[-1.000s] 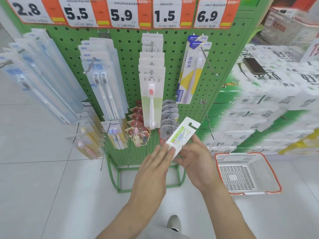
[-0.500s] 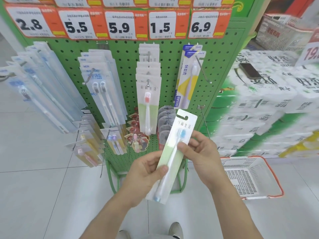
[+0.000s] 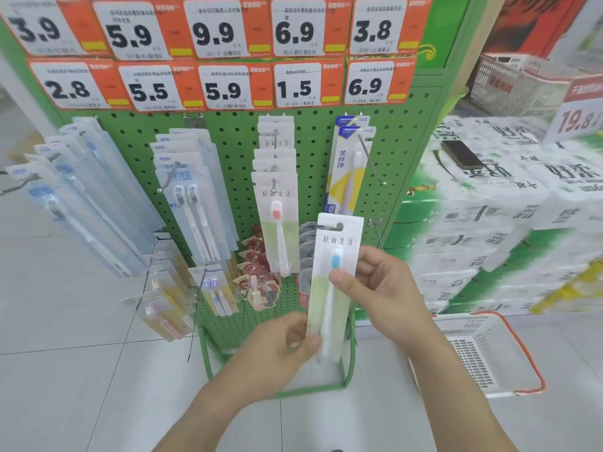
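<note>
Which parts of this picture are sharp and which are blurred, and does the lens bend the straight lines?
Head view: the toothbrush pack, pinched by the left hand and right hand, is sharp; the price tags show clear digits but smeared small print; the white packs at right are blurred; the green rack splays outward, wide-angle distortion; lighting even, no strong glare.
</note>
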The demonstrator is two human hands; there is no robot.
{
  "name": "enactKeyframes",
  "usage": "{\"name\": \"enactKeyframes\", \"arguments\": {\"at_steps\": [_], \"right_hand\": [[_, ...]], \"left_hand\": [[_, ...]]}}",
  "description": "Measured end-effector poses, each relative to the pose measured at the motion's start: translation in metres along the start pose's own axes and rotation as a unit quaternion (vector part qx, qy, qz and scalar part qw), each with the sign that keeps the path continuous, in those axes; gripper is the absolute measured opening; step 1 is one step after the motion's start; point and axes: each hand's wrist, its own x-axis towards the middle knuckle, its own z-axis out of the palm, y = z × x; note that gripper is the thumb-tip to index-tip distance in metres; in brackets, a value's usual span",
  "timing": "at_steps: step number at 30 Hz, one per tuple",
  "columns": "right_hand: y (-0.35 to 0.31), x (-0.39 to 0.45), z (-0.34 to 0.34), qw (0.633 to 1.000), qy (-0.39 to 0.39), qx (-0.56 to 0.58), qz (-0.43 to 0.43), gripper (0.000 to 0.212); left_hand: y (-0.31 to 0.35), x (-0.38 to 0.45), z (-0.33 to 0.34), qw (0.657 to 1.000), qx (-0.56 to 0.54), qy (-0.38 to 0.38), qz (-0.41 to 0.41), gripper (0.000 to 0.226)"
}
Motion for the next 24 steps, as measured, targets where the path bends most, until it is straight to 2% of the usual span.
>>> {"name": "enactKeyframes", "arguments": {"at_steps": [2,4,6,8,11,14,16,19,21,24], "right_hand": [[-0.005,0.004,0.001,0.998,0.027,-0.039,-0.035,0.026],[-0.007,0.011,0.003,0.984,0.080,-0.135,-0.078,0.023],[-0.004,0.022,0.008,0.948,0.138,-0.257,-0.130,0.021],[0.003,0.035,0.014,0.909,0.174,-0.338,-0.169,0.027],[0.010,0.051,0.022,0.893,0.199,-0.358,-0.188,0.033],[0.002,0.065,0.032,0.924,0.216,-0.273,-0.157,0.026],[-0.004,0.076,0.037,0.941,0.219,-0.224,-0.129,0.022],[-0.010,0.090,0.037,0.954,0.205,-0.176,-0.134,0.022],[-0.010,0.102,0.035,0.955,0.187,-0.192,-0.126,0.021],[-0.014,0.116,0.037,0.961,0.155,-0.202,-0.109,0.032]], "left_hand": [[0.011,0.005,-0.011,0.994,0.059,0.089,0.004,0.017],[0.029,0.012,-0.027,0.975,0.023,0.220,0.013,0.019],[0.046,0.020,-0.042,0.949,-0.007,0.314,0.036,0.029],[0.062,0.028,-0.053,0.935,-0.001,0.352,0.050,0.055],[0.083,0.038,-0.055,0.931,0.008,0.359,0.059,0.100],[0.099,0.053,-0.056,0.928,-0.007,0.361,0.086,0.119],[0.101,0.064,-0.062,0.925,-0.019,0.366,0.097,0.124],[0.103,0.076,-0.076,0.936,-0.048,0.334,0.100,0.128],[0.103,0.080,-0.085,0.943,-0.050,0.310,0.106,0.127],[0.104,0.083,-0.091,0.949,-0.037,0.295,0.105,0.119]]}}
